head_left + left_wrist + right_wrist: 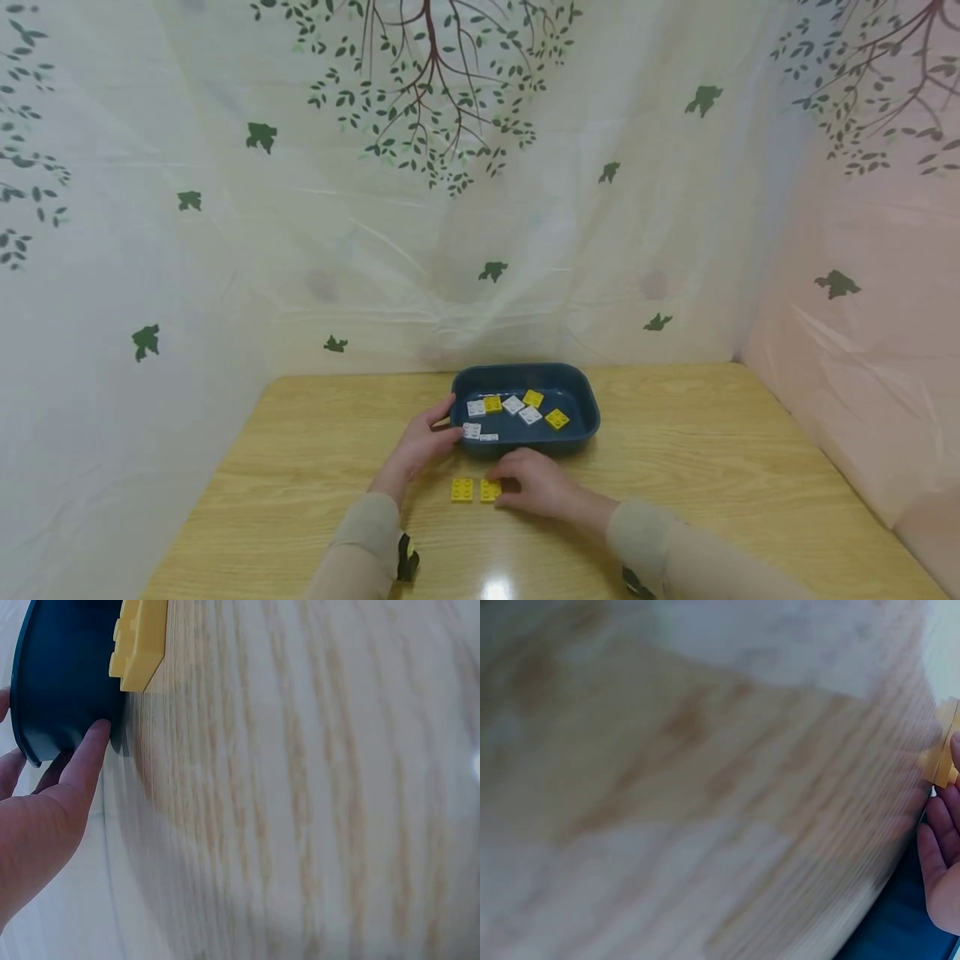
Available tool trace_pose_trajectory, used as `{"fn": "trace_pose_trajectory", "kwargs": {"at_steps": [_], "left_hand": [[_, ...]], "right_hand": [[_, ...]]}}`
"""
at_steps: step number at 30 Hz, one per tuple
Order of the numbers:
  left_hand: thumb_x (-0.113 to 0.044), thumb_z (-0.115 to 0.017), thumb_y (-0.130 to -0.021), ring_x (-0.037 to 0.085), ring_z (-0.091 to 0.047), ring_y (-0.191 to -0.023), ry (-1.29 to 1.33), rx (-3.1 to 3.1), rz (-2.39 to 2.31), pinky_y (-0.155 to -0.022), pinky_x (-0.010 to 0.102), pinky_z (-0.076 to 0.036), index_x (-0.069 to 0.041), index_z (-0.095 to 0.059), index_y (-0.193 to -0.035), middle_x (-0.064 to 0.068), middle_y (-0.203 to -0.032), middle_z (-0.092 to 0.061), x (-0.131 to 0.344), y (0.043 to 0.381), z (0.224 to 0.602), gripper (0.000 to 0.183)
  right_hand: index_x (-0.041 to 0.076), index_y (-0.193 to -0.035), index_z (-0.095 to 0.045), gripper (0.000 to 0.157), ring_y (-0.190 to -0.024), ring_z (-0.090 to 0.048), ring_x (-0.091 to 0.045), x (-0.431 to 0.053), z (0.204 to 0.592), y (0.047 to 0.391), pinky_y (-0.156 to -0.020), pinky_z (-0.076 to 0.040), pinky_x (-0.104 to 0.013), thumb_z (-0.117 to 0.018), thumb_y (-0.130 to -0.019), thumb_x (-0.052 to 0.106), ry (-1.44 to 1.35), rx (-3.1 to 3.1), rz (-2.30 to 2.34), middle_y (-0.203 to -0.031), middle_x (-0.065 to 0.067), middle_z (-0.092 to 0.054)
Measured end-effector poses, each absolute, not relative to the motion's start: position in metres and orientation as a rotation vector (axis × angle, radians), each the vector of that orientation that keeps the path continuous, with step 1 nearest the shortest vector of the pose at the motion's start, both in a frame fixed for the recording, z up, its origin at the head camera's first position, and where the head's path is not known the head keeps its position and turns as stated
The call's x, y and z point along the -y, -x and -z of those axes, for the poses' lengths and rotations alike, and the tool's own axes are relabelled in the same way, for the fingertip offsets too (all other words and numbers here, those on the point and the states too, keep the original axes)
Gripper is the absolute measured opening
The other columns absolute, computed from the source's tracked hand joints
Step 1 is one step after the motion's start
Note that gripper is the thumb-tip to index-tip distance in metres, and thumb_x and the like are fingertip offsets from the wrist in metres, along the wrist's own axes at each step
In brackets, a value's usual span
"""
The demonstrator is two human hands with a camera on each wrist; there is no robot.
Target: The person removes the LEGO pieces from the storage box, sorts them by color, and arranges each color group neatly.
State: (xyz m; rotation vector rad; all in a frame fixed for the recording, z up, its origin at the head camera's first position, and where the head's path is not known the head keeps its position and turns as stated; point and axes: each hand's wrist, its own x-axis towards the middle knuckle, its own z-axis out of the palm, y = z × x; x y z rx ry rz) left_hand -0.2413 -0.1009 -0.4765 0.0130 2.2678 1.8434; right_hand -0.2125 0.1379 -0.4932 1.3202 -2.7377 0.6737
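My left hand [418, 447] holds the left end of a dark blue tray [517, 428]; in the left wrist view the thumb [91, 754] presses against the tray's outer wall. Just in front of the tray, my right hand [542, 483] pinches a yellow toy brick [489, 491] between thumb and fingers, low over the table. Part of that brick is covered by the fingers. A second yellow brick [462, 490] lies to its left, a narrow gap apart, studs up. Only the fingers of the right hand [941, 859] show at the edge of the right wrist view.
Inside the tray lie several white bricks [513, 405] and 3 yellow bricks [557, 418]. The wooden table [675, 450] reaches back to a pale curtain [405, 275] printed with leaves and branches. Another curtain side [855, 375] runs along the right edge.
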Motion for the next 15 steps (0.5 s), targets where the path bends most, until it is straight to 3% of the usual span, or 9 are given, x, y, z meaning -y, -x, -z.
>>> {"fn": "trace_pose_trajectory", "kwargs": {"at_steps": [15], "left_hand": [[-0.015,-0.068,-0.094,0.037,-0.042,-0.136,-0.01,-2.274,-1.845,-0.101,0.046,-0.047,-0.023,-0.038,-0.154,0.013,-0.16,-0.029,0.0995,0.2395,0.4786,0.068]], "right_hand": [[0.016,-0.112,-0.074,0.033,-0.099,-0.061,-0.009,-0.1456,0.4949,0.2116,-0.092,-0.05,-0.031,-0.08,-0.083,0.029,-1.272,2.749,-0.774,-0.107,0.008,-0.07]]}}
